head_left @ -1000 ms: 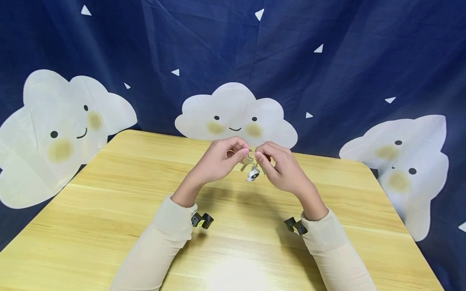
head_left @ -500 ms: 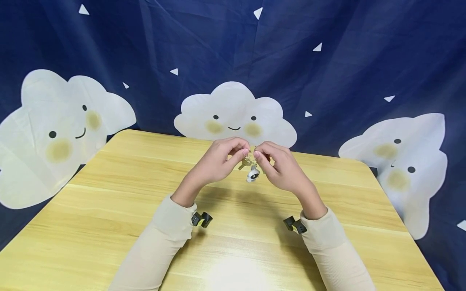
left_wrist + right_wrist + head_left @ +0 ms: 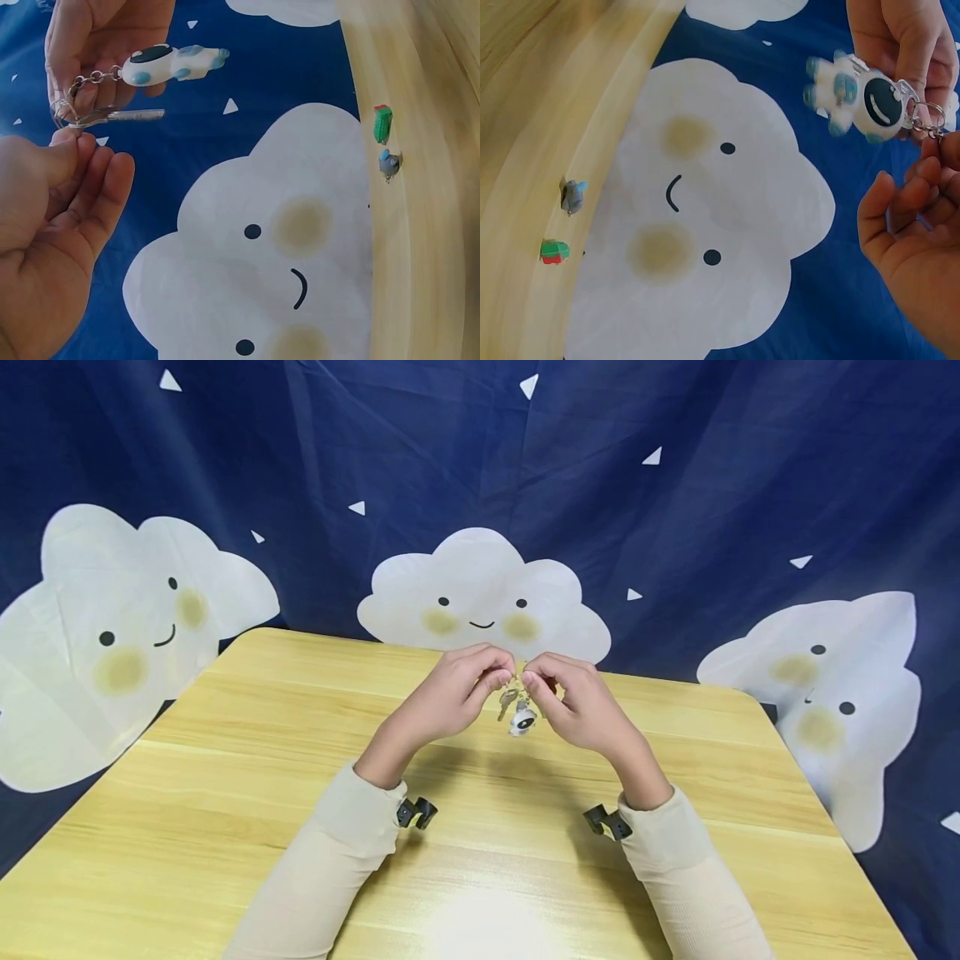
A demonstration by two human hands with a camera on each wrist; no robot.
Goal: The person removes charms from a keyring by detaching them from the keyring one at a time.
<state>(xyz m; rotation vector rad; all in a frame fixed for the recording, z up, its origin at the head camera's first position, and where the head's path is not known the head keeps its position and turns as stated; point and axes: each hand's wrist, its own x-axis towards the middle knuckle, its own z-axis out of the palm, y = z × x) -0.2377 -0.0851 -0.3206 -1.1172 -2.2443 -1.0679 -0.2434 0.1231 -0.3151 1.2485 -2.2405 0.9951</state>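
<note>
Over the table's far half my two hands meet at a metal key ring. My left hand pinches the ring from one side between thumb and fingers. From the other side, my right hand pinches at it too. A key dangles from the ring between the hands. Beside it a white astronaut charm with a dark visor hangs on a short chain. Pale blue details show on the charm in the right wrist view. Fingertips partly hide the ring.
On the wooden table, near its far edge, lie a small green and red piece and a grey charm with a blue part. A dark blue curtain with clouds hangs right behind the table.
The key swings and turns beneath the ring, now hanging more upright and edge-on. Both hands stay almost in place, drawing slightly closer together.
</note>
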